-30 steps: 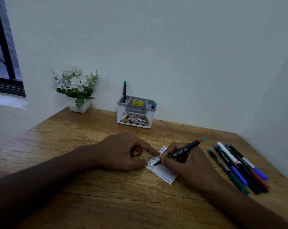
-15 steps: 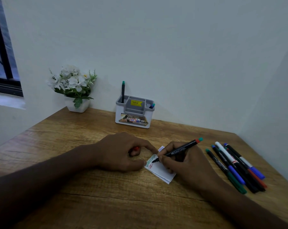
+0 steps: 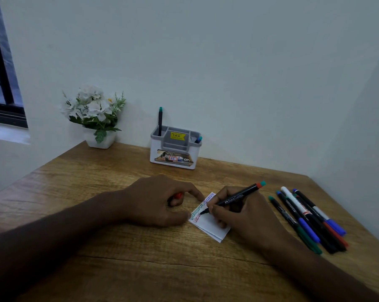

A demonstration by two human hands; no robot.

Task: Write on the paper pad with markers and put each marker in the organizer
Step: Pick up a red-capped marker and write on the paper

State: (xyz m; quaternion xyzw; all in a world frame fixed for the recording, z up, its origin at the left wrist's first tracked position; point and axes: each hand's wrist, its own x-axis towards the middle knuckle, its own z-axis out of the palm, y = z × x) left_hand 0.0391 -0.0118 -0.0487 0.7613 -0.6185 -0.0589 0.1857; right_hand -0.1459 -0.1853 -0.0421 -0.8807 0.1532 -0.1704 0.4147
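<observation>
Head view: wooden worktop (image 3: pixel 140 269) set in a corner of pale walls, window at far left. Left hand (image 3: pixel 162 201) rests on the worktop beside the pad, fingers curled round a small red cap (image 3: pixel 179 195), index fingertip pressing the pad's upper edge. Right hand (image 3: pixel 243 216) lies over the pad's right side, pinching a black marker (image 3: pixel 234 198), nib down on the pad, red-and-teal end tilted up to the right. Flower pot (image 3: pixel 97 118) at back left against the wall. Organizer (image 3: pixel 175 149), grey and white, near the back wall; one teal-tipped marker upright in its left compartment, a blue-tipped one leaning at its right. Loose markers (image 3: pixel 308 221) lie side by side right of the hand. Pad (image 3: pixel 208 225), small, white, shows coloured scribble lines at its upper left.
</observation>
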